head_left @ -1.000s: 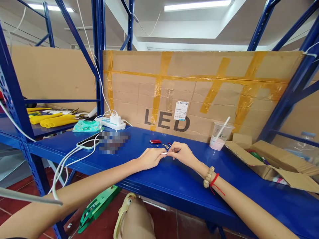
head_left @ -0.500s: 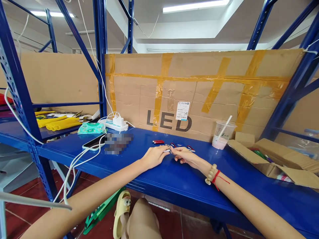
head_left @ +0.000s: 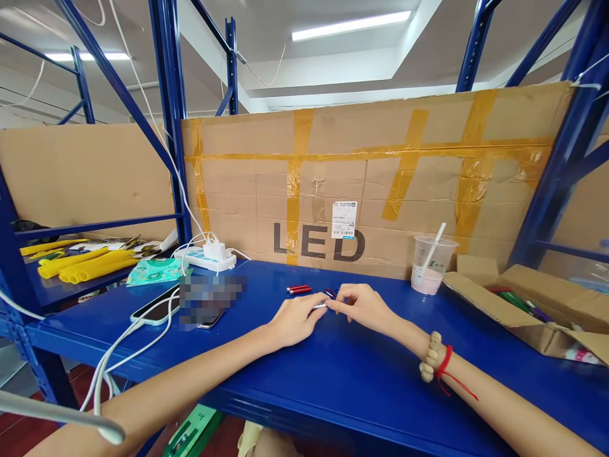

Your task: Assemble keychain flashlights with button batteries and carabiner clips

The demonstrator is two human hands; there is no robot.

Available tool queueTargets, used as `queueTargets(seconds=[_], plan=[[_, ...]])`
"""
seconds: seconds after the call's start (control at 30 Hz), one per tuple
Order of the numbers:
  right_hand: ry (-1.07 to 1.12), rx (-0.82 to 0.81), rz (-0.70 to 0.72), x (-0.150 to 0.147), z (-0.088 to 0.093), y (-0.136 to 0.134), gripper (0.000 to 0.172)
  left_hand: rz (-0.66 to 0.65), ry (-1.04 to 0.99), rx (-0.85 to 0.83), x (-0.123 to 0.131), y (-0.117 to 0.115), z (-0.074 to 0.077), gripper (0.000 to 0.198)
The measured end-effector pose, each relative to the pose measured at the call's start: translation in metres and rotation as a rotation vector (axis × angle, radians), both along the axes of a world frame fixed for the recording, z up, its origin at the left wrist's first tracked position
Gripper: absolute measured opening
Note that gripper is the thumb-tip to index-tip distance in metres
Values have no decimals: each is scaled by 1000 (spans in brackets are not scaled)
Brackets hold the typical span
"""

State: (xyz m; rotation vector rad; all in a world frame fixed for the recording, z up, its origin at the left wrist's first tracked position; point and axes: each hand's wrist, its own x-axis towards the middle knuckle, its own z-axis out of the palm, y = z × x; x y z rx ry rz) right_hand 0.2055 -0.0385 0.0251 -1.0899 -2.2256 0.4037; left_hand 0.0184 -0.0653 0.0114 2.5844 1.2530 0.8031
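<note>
My left hand (head_left: 294, 321) and my right hand (head_left: 363, 307) meet at the middle of the blue shelf top (head_left: 352, 374). Between their pinched fingertips is a small silver pen-like piece (head_left: 320, 306), held at both ends. A red pen-like thing (head_left: 299, 289) lies just behind my left hand. More small red and blue pieces (head_left: 332, 292) lie behind my right hand's fingers, partly hidden. My right wrist wears a bead bracelet (head_left: 429, 359) and a red string.
A plastic cup with a straw (head_left: 431, 264) stands at the back right beside an open cardboard box (head_left: 523, 308). A phone (head_left: 155, 309), white cables (head_left: 128, 339) and a power strip (head_left: 204, 257) lie on the left. A taped cardboard sheet marked LED (head_left: 380, 178) forms the back wall.
The view has shifted and tilted a little. Both hands stay together on the small silver piece in about the same spot on the shelf.
</note>
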Motion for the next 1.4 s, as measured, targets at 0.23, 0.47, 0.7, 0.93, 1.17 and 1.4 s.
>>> queueTargets(seconds=[0.23,0.47,0.7,0.93,1.17,1.4], plan=[[-189,456,-28,18,0,-2,32,-41,-35,-78,9,22,-3,25],[-173,547,5,27,-9,-1,32,-196,13,-43,12,32,-9,23],[-170,699,96,26,-12,-9,24,-317,-63,-171,5,20,-10,24],[-72,571,127,23,-13,-8,26,-414,-165,-284,5,24,-10,23],[-407,731,201,22,-3,-14,37,-417,-172,-196,4,22,-13,26],[-234,353,62,6,-18,-26,43,-356,-155,70,2,17,-22,25]])
